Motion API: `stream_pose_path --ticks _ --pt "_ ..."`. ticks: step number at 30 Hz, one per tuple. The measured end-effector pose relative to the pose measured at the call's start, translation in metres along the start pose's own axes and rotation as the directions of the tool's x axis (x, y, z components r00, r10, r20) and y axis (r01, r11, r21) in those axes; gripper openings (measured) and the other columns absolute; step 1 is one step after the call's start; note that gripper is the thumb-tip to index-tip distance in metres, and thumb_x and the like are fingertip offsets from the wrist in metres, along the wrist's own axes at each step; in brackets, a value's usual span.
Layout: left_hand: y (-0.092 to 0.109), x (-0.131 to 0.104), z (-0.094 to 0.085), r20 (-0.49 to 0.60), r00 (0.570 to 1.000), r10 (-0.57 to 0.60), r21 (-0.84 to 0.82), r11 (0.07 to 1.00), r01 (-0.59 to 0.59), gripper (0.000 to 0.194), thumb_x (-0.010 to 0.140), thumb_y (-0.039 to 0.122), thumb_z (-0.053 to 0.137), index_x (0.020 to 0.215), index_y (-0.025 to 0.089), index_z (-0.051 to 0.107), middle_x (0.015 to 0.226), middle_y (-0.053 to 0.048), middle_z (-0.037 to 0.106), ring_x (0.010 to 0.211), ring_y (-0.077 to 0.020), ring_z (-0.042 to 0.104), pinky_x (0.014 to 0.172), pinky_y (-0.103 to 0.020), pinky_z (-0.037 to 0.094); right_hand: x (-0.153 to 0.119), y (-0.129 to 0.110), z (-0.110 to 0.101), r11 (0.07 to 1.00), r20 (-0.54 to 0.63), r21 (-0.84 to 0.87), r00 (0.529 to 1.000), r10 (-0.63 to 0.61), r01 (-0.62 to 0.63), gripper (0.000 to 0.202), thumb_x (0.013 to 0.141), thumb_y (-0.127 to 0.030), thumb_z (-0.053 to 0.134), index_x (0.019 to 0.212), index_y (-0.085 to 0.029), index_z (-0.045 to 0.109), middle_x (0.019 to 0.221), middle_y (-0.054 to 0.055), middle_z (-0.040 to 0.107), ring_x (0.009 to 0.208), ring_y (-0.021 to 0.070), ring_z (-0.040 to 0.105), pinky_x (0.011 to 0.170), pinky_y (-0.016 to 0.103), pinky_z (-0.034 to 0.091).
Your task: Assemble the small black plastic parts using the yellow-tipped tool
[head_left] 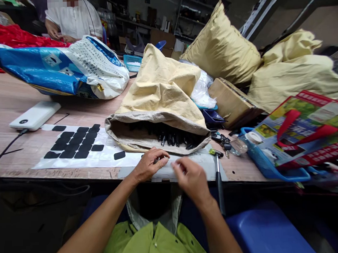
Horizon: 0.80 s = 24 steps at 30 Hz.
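My left hand [151, 164] is at the table's front edge, its thumb and fingers curved toward each other; whatever it may hold is too small to make out. Close on its right, my right hand [192, 178] has curled fingers and is slightly blurred; its contents cannot be seen. Just beyond both hands lies a tan cloth sack [158, 93], its mouth facing me, with black slender pieces [172, 138] inside. To the left, many black rounded patches [78, 140] lie on a white sheet [102, 160]. A hammer [218, 176] rests over the edge at the right.
A white power bank [38, 114] with a cable and a blue-white bag [69, 69] occupy the left. At right are a blue basket [285, 175], a colourful bag [308, 130] and a wooden box [232, 100]. A person [74, 22] sits across the table.
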<state>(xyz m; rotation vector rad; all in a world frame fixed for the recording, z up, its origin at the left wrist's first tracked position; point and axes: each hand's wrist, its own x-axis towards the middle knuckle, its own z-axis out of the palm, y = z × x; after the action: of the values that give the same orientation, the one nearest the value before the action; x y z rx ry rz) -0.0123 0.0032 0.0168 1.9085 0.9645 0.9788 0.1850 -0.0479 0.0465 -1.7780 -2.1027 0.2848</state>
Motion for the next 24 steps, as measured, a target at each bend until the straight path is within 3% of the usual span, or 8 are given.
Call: stream_pose_path --ticks 2,5,8,13,15,17,19,24 --pt "0.0 0.001 0.001 -0.003 1.0 0.006 0.017 1.0 -0.006 0.026 0.098 0.038 0.054 0.099 0.019 0.072 0.093 -0.004 0.071 0.09 -0.0201 0.056 0.084 -0.033 0.04 0.036 0.016 -0.017 0.973 -0.118 -0.212 0.99 0.071 -0.095 0.026 0.101 -0.035 0.05 0.106 -0.023 0.073 0.092 0.006 0.07 0.087 0.0187 0.064 0.072 0.027 0.039" --pt "-0.001 0.002 0.001 0.004 1.0 0.016 0.041 0.999 -0.016 0.026 0.097 0.037 0.055 0.091 0.019 0.072 0.089 -0.003 0.071 0.086 -0.0193 0.055 0.081 -0.032 0.04 0.074 0.04 -0.025 0.893 0.02 -0.434 0.99 0.138 -0.116 0.032 0.094 -0.02 0.052 0.12 -0.026 0.071 0.106 0.009 0.068 0.089 0.0227 0.066 0.068 0.029 0.04" --pt "-0.001 0.003 0.001 -0.001 1.0 0.013 0.039 0.999 -0.013 0.026 0.097 0.036 0.055 0.088 0.019 0.072 0.086 -0.003 0.072 0.085 -0.0191 0.056 0.081 -0.032 0.041 0.084 0.052 -0.019 0.859 0.1 -0.504 0.982 0.16 -0.089 0.034 0.092 -0.018 0.053 0.118 -0.028 0.072 0.107 0.008 0.065 0.083 0.0214 0.066 0.066 0.029 0.04" --pt "-0.001 0.004 0.001 -0.024 0.999 -0.049 -0.002 0.999 0.049 0.03 0.098 0.039 0.052 0.092 0.019 0.074 0.085 -0.003 0.072 0.083 -0.0191 0.059 0.081 -0.031 0.043 0.054 0.041 -0.005 0.914 -0.075 -0.397 0.99 -0.118 0.079 0.026 0.098 -0.023 0.054 0.116 -0.029 0.073 0.099 0.004 0.066 0.081 0.0166 0.064 0.065 0.025 0.042" --pt "-0.002 0.004 0.002 -0.027 0.994 -0.102 -0.075 0.992 0.1 0.036 0.1 0.042 0.048 0.097 0.018 0.074 0.081 -0.003 0.071 0.08 -0.0184 0.062 0.081 -0.03 0.045 0.033 0.029 0.005 0.936 -0.259 -0.3 0.928 -0.267 0.186 0.031 0.101 -0.019 0.051 0.124 -0.027 0.07 0.095 0.004 0.067 0.085 0.0157 0.064 0.07 0.024 0.045" --pt "-0.004 0.004 0.003 -0.012 0.991 -0.134 -0.147 0.98 0.131 0.042 0.102 0.046 0.043 0.1 0.018 0.074 0.082 -0.004 0.072 0.084 -0.0191 0.065 0.085 -0.03 0.047 0.014 0.017 0.018 0.922 -0.426 -0.202 0.818 -0.387 0.331 0.037 0.099 -0.011 0.052 0.129 -0.026 0.068 0.096 0.006 0.068 0.087 0.0156 0.064 0.077 0.025 0.049" --pt "-0.007 0.004 0.004 0.014 0.99 -0.14 -0.19 0.972 0.14 0.048 0.103 0.05 0.04 0.101 0.017 0.074 0.091 -0.005 0.074 0.093 -0.0209 0.066 0.089 -0.031 0.047 0.0 0.005 0.031 0.879 -0.488 -0.147 0.74 -0.464 0.454 0.046 0.095 -0.006 0.056 0.134 -0.027 0.065 0.101 0.007 0.068 0.086 0.0163 0.063 0.078 0.028 0.051" --pt "-0.01 0.004 0.0 0.091 0.984 -0.155 -0.305 0.936 0.175 0.051 0.1 0.056 0.043 0.095 0.015 0.073 0.093 -0.006 0.071 0.087 -0.0205 0.062 0.081 -0.029 0.048 -0.009 -0.011 0.055 0.869 -0.499 -0.037 0.745 -0.444 0.493 0.052 0.091 -0.002 0.056 0.137 -0.027 0.063 0.105 0.008 0.068 0.091 0.0182 0.063 0.079 0.03 0.054"
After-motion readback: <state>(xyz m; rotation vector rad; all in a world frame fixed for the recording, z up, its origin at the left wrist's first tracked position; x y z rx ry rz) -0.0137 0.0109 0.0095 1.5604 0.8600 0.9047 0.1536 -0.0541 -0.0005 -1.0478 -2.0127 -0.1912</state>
